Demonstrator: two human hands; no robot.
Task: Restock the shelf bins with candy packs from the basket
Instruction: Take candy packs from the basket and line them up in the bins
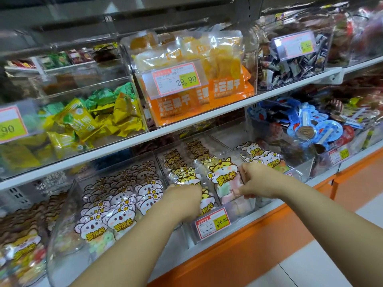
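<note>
Both bare forearms reach in from the bottom edge toward the lower shelf point(356, 160), meeting over the clear middle bin point(245, 214) that carries the price tag point(212, 223) on its front wall.

The right hand point(256, 180) comes in from the right with its wrist bent slightly and its knuckles up. Its fingers are curled and pinch the right edge of a candy pack point(222, 178) printed with a yellow hamster. That pack stands upright near the front of the bin, ahead of a row of like packs that runs toward the bin's back wall.

The left hand point(185, 198) crosses the bin's left wall, back of the hand up. Its fingers bend down among the hamster packs at the bin's front left. The fingertips are hidden there, so it cannot be told whether they grip a pack or only press on one.

Just left, the koala packs point(128, 206) fill the neighbouring bin. The rabbit packs point(267, 160) stand in the compartment beyond the right hand.
</note>
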